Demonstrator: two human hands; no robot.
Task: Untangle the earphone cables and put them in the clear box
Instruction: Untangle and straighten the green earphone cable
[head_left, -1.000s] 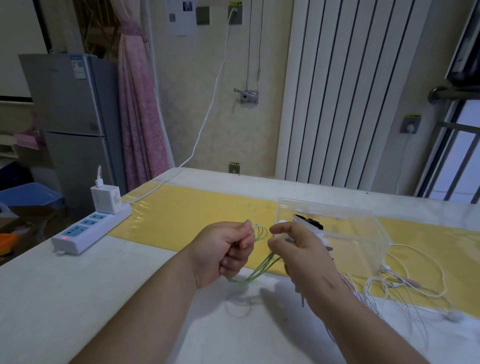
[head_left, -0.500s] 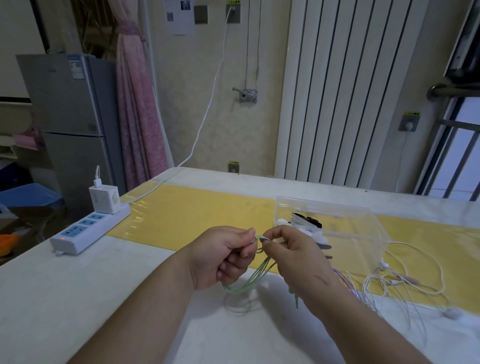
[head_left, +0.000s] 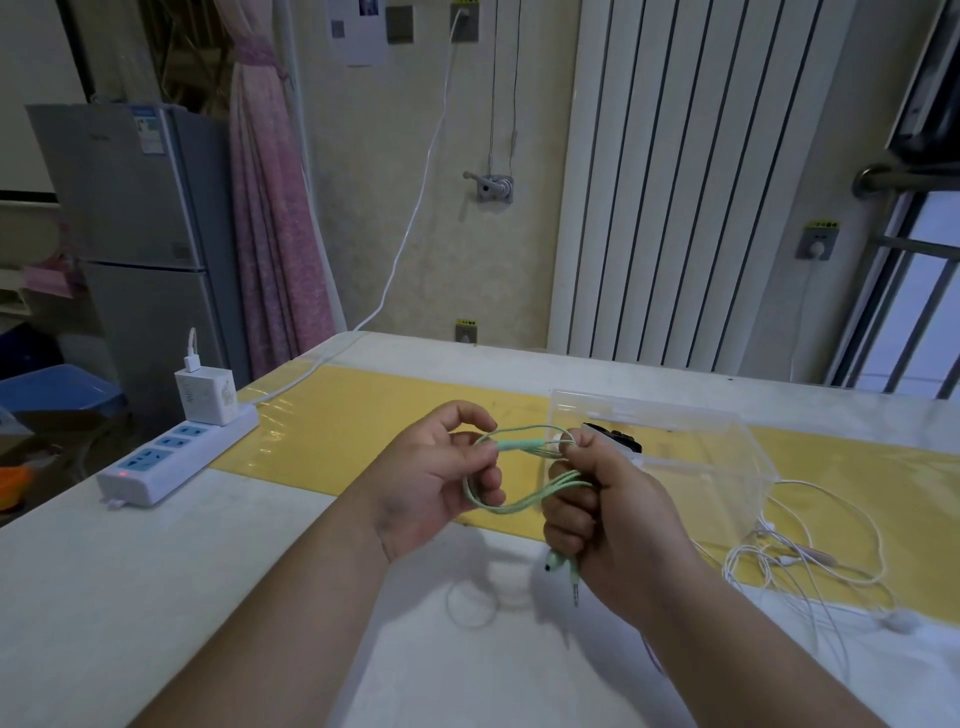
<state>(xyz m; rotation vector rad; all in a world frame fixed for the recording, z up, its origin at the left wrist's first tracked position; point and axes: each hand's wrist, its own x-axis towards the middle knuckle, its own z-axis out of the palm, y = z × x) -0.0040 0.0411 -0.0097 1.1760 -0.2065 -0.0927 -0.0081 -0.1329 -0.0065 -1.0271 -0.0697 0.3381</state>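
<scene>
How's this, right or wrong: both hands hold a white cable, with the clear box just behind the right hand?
Wrong on colour: the head view shows the left hand and right hand holding a green cable, with the clear box just behind the right hand.

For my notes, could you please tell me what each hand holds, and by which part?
Both hold the green earphone cable: the left hand holds one end of its loop, the right hand grips the other.

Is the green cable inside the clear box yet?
No, the green cable is held between the left hand and the right hand, outside the clear box.
</scene>
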